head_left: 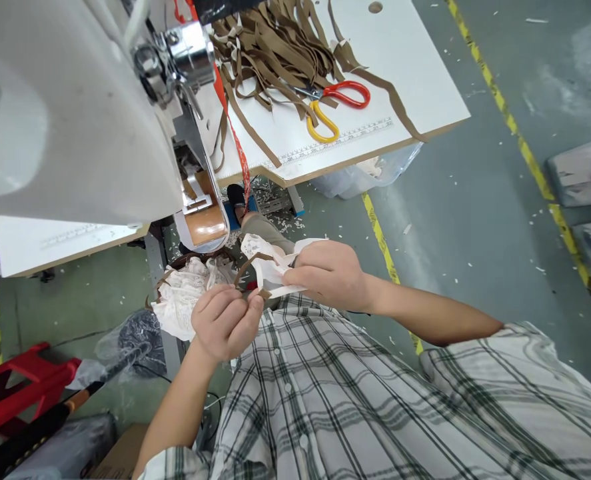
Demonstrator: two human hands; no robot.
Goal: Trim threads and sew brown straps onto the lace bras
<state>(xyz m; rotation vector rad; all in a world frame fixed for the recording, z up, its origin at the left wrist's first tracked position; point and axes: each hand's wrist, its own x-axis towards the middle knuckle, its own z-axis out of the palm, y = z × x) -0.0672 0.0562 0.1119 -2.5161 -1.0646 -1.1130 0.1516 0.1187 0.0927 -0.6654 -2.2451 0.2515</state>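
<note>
My left hand [226,321] is closed, pinching the end of a brown fabric strip [249,265] between thumb and forefinger. To its right, my right hand [329,272] grips a piece of white lace fabric [270,270] with a white edge band. The strip and the lace meet between the two hands, in front of my plaid shirt. How they are joined I cannot make out. Beside my left hand hangs a bunch of white lace pieces [182,300] with brown strips among them. The sewing machine's arm end [206,223] is just above both hands.
A sewing machine [75,113] fills the upper left. On the white table [415,73] lie a heap of brown strips [280,47] and scissors [332,100] with red and yellow handles. A clear plastic bin [370,173] sits below the table edge. A red frame [25,387] stands lower left.
</note>
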